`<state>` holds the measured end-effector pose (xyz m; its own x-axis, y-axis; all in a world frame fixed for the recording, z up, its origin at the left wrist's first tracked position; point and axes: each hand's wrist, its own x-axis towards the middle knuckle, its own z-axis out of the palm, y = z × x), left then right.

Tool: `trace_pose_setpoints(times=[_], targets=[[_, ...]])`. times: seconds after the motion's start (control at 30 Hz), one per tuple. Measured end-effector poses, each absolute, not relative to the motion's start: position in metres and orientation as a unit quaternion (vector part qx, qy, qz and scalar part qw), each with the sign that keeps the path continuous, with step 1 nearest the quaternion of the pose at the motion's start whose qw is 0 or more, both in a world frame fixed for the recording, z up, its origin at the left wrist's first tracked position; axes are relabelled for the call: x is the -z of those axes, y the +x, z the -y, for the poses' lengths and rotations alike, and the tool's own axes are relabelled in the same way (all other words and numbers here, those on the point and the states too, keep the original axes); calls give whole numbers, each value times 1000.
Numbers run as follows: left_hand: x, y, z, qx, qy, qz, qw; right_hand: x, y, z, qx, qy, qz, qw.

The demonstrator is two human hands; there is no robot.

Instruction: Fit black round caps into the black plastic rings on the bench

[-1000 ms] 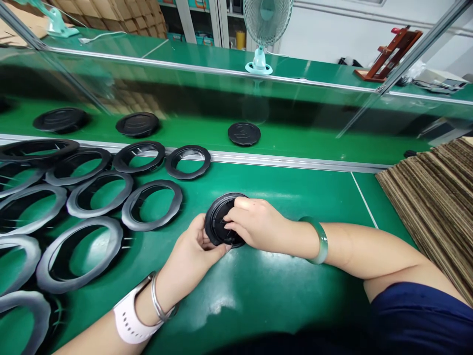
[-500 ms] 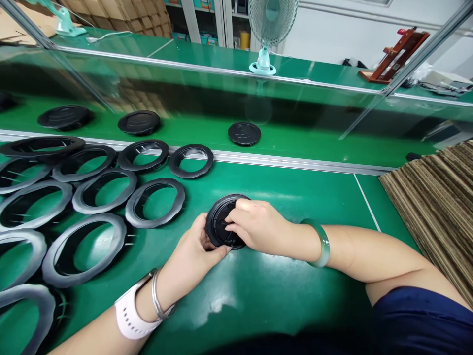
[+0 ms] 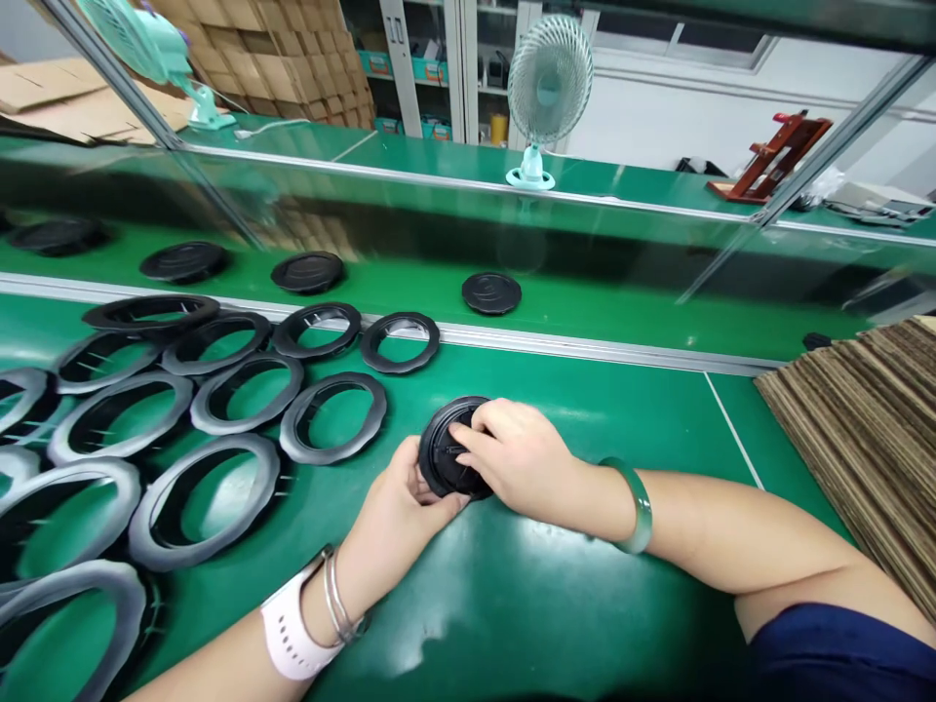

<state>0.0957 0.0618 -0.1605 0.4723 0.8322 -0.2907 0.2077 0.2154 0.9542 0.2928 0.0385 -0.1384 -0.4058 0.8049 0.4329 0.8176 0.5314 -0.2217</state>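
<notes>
Item: round black disc (image 3: 448,450), lying near the middle of the green tabletop (image 3: 556,604), a little toward its near edge. Left hand (image 3: 395,512): grip closed on the disc's near-left rim, thumb along the edge, fingers tucked underneath; wrist carries a white watch strap (image 3: 287,634) and a thin metal bangle (image 3: 337,606). Right hand (image 3: 519,458): laid over the right half of the disc, fingertips pressed on its centre, grip closed on the piece from above; wrist carries a pale green bangle (image 3: 635,505). Left portion of the tabletop: a spread of black wavy-edged rings (image 3: 332,419), many overlapping or touching, running from the far rail down to the near left corner; the nearest ring lies just beside the disc, not touching it. Right edge of the tabletop: a stack of ribbed brown cardboard sheets (image 3: 863,439). Beyond the metal rail (image 3: 570,343) at the far edge: a green conveyor belt (image 3: 600,302) bearing several finished black discs (image 3: 491,292) spaced well apart. Farther back, on a raised green shelf: a small pale-green fan (image 3: 545,93) and a red wooden stand (image 3: 771,156).
</notes>
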Motion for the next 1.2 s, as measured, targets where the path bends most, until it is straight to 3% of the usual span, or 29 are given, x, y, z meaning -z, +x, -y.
trace_pose_setpoints(times=[0.13,0.23,0.37,0.57,0.77,1.1,1.2], targets=[[160,99,-65,-310,526,-435,662,145,304,-51,-159,-568,706,392],[164,98,-65,-288,527,-428,675,159,304,-62,-305,-588,637,393],[165,96,-64,-287,554,-406,668,174,299,-69,-327,-577,609,435],[161,95,-66,-278,631,-443,573,175,297,-70,-373,-580,554,466],[156,96,-65,-289,651,-461,529,159,298,-66,-563,-448,535,444],[159,99,-63,-317,639,-452,535,152,293,-64,-507,-517,567,393],[157,100,-61,-312,603,-422,601,142,301,-70,-510,-512,576,382]])
